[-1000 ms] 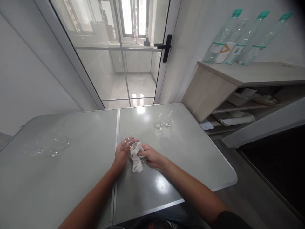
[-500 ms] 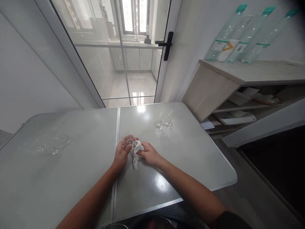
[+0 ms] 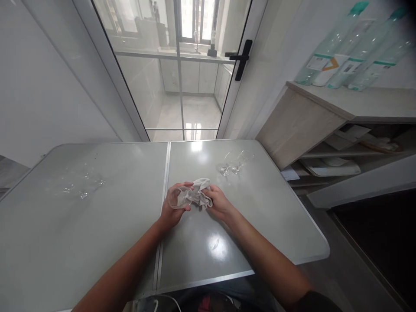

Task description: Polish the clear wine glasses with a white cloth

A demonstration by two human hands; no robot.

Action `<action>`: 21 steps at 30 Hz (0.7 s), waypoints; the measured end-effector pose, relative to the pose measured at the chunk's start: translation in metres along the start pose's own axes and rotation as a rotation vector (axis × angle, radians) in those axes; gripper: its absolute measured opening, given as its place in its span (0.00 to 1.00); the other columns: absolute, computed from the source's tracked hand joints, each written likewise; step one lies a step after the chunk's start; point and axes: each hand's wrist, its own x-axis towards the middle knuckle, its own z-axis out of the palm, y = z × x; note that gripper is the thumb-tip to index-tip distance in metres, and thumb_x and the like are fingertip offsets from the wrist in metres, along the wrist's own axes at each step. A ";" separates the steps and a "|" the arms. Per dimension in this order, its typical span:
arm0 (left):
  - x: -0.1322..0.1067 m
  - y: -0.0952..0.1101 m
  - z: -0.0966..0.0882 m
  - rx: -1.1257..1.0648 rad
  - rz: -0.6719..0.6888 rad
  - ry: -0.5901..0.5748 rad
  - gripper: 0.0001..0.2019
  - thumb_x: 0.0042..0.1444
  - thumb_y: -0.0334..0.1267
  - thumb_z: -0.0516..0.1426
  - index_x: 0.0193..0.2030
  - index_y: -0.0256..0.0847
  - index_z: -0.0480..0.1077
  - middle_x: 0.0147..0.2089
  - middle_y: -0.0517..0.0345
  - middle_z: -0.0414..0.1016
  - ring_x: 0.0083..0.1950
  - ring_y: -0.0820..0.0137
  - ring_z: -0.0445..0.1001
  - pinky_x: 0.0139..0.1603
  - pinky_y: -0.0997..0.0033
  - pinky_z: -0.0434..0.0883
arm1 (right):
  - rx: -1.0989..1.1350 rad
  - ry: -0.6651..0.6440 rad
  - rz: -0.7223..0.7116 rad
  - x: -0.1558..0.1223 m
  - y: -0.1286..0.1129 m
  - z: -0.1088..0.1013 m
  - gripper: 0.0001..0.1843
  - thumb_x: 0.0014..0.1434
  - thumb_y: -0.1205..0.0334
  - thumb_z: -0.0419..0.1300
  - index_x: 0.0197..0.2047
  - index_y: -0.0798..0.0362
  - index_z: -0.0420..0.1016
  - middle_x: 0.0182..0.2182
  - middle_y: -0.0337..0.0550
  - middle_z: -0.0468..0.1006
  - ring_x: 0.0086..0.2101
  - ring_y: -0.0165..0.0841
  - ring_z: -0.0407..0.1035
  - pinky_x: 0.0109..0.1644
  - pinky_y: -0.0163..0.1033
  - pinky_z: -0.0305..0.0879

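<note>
Over the middle of the grey table [image 3: 97, 242], my left hand [image 3: 172, 207] is wrapped round the bowl of a clear wine glass [image 3: 178, 198] lying on its side. My right hand [image 3: 218, 202] pinches a crumpled white cloth [image 3: 200, 193] against the glass's other end. Two more clear wine glasses [image 3: 233, 162] stand on the table beyond my right hand. Several clear glasses [image 3: 82, 186] sit far to the left, hard to make out.
A glass door [image 3: 182, 69] with a black handle [image 3: 241, 58] stands behind the table. To the right is a wooden shelf unit [image 3: 302, 125] holding papers, with three plastic bottles [image 3: 344, 56] on top. The table's right edge drops to a dark floor [image 3: 373, 242].
The glass has turned onto its side, its rim now facing left. The cloth has shifted from hanging below my hands to bunched at the glass's right end. My view has moved slightly.
</note>
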 end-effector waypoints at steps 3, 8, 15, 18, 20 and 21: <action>0.000 0.001 -0.005 0.177 0.126 -0.121 0.34 0.59 0.49 0.68 0.68 0.49 0.63 0.62 0.43 0.75 0.61 0.55 0.77 0.59 0.52 0.75 | -0.203 0.025 -0.017 0.001 0.001 -0.004 0.15 0.42 0.58 0.74 0.30 0.56 0.78 0.24 0.38 0.75 0.26 0.29 0.65 0.32 0.35 0.59; 0.004 0.006 -0.005 0.315 0.220 -0.208 0.33 0.63 0.43 0.66 0.71 0.48 0.59 0.62 0.44 0.76 0.61 0.58 0.74 0.57 0.54 0.75 | -0.281 0.222 -0.104 0.002 0.006 -0.005 0.13 0.41 0.61 0.71 0.31 0.55 0.76 0.24 0.35 0.73 0.26 0.28 0.63 0.31 0.34 0.57; 0.003 0.007 0.003 0.336 0.341 -0.310 0.29 0.69 0.47 0.59 0.72 0.45 0.57 0.63 0.37 0.76 0.61 0.56 0.75 0.57 0.50 0.71 | -0.231 0.100 -0.051 0.003 0.017 -0.003 0.10 0.40 0.64 0.68 0.28 0.55 0.74 0.23 0.34 0.72 0.25 0.27 0.62 0.30 0.33 0.57; 0.004 0.008 0.005 0.339 0.340 -0.314 0.29 0.70 0.47 0.58 0.72 0.46 0.56 0.62 0.38 0.77 0.60 0.55 0.76 0.57 0.49 0.70 | -0.231 0.184 -0.113 0.002 0.018 -0.003 0.10 0.39 0.66 0.68 0.28 0.54 0.73 0.24 0.33 0.72 0.26 0.27 0.62 0.30 0.33 0.57; 0.003 0.007 0.004 0.326 0.313 -0.279 0.28 0.69 0.47 0.59 0.72 0.48 0.57 0.62 0.39 0.77 0.59 0.55 0.76 0.55 0.50 0.71 | -0.208 0.198 -0.132 0.002 0.017 -0.003 0.10 0.41 0.65 0.67 0.30 0.54 0.74 0.25 0.34 0.73 0.27 0.28 0.63 0.30 0.32 0.58; 0.003 0.006 0.004 0.318 0.298 -0.263 0.28 0.69 0.47 0.59 0.72 0.49 0.58 0.61 0.40 0.77 0.58 0.55 0.76 0.54 0.50 0.72 | -0.193 0.171 -0.115 0.001 0.017 -0.003 0.10 0.42 0.65 0.67 0.31 0.54 0.74 0.25 0.34 0.74 0.27 0.28 0.64 0.31 0.32 0.58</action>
